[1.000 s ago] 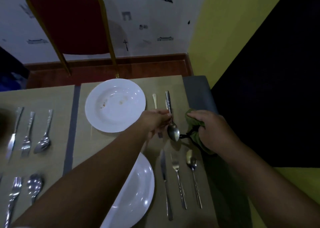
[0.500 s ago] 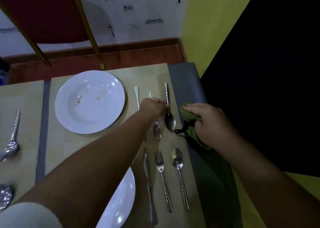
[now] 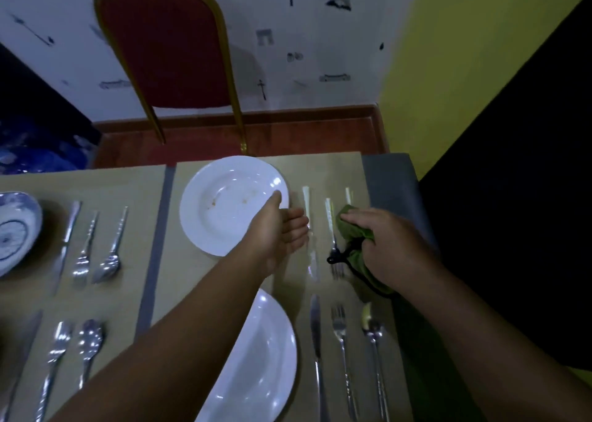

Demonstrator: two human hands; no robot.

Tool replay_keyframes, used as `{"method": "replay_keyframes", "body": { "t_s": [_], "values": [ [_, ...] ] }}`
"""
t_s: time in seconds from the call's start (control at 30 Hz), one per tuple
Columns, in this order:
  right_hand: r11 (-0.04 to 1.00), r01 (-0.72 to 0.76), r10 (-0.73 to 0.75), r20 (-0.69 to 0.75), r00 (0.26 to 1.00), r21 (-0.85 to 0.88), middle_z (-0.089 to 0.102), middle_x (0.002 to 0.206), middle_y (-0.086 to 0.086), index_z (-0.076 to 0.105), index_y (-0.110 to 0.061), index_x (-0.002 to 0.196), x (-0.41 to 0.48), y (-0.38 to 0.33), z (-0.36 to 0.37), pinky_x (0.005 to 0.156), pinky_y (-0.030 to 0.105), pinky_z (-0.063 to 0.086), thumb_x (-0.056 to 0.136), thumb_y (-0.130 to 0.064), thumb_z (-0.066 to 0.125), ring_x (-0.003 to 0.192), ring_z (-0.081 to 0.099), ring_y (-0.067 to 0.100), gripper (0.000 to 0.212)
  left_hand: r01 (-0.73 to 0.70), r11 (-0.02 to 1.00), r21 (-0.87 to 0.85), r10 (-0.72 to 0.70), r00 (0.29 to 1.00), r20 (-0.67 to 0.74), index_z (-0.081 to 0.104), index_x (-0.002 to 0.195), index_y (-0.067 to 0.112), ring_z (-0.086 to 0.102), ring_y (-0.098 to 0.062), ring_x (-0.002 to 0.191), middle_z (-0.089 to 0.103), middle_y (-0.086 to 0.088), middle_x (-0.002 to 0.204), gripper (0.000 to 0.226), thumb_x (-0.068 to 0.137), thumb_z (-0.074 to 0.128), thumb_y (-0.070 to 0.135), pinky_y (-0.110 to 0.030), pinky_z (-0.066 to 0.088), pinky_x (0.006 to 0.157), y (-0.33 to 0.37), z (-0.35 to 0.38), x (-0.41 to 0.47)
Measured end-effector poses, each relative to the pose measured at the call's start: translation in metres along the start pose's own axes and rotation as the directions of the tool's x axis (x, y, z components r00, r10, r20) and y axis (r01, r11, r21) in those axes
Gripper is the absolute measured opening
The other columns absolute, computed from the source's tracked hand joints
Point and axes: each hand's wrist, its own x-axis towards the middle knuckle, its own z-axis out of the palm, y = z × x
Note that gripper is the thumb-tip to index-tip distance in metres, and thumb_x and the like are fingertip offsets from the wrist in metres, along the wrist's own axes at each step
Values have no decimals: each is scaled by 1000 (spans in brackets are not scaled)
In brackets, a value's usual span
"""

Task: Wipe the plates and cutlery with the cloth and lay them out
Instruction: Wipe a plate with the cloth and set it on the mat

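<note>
As left hand (image 3: 282, 229) grips brown-specked white plate (image 3: 221, 178), right hand (image 3: 384, 245) bunches green cloth (image 3: 350, 229).

2 white plates (image 3: 217, 181), 1 patterned dish (image 3: 16, 229), 4 knives (image 3: 315, 332), 4 forks (image 3: 340, 335), 4 spoons (image 3: 107, 266), 1 cloth (image 3: 350, 229).

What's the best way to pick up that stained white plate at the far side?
Take the stained plate by its right rim, coming from the right: the broad shallow lip gives a thumb-over, fingers-under pinch, and the left hand is right there, thumb on it.
</note>
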Motion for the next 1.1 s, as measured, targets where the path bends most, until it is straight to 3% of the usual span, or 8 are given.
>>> {"method": "replay_keyframes", "body": {
  "t_s": [0.17,0.27,0.4,0.5,0.63,0.83,0.97,1.1],
  "values": [
    [994,99,-102,55,993,52,61,120,-1,65,-12,115,35,-59,29,98,16,33,70,11,47,114,52,15,54,-130,986,-100,114,982,-148,60,133,3,60,-28,124,66,-14,129,66,105,31,56,-45,41,113,28,-100,-31],
    [981,171,-181,122,976,91,61,103,25,58,10,96,58,-98,54,84,48,47,62,9,44,97,55,38,36,-207,972,-111,168,942,-289,61,131,9,60,-23,121,69,-7,125,61,104,32,55,-42,39,111,37,-155,-25],
    [972,219,-230,153,961,86,56,95,30,55,12,90,86,-126,95,76,54,45,61,7,43,90,51,42,32,-255,962,-99,179,861,-476,67,112,19,62,-13,107,69,4,108,37,101,42,44,-32,43,90,44,-198,1],
    [978,188,-200,146,969,94,58,100,29,58,12,92,102,-130,125,84,48,40,65,15,46,97,50,39,30,-138,972,-189,69,940,-334,62,92,17,61,-14,72,65,-1,87,33,104,41,39,-32,46,72,45,-204,14],
    [989,140,-145,187,972,37,63,113,11,66,-4,107,113,-119,159,89,18,36,70,13,48,107,53,26,44,18,999,-41,-23,994,-109,68,113,10,76,-27,82,78,-10,93,35,105,45,34,-46,58,88,40,-203,31],
    [984,60,-12,278,961,-166,44,139,-2,45,-33,133,106,-110,175,105,44,37,74,-28,66,125,38,24,63,-33,998,51,36,998,-53,63,128,17,75,-30,99,76,-12,113,30,101,55,7,-44,63,79,33,-203,46],
    [984,89,-26,367,930,-157,37,143,-3,41,-32,136,89,-112,162,104,35,33,71,-14,70,129,34,23,73,-126,984,129,135,989,-58,64,125,19,75,-31,99,75,-12,112,30,100,54,6,-46,63,81,32,-198,25],
    [985,122,-98,188,977,-124,47,134,-3,47,-27,130,72,-112,145,99,34,40,72,-11,68,122,41,20,64,-185,974,133,196,978,-77,67,122,18,76,-27,94,78,-9,107,28,101,53,6,-48,63,79,20,-199,-14]
  ]
}}
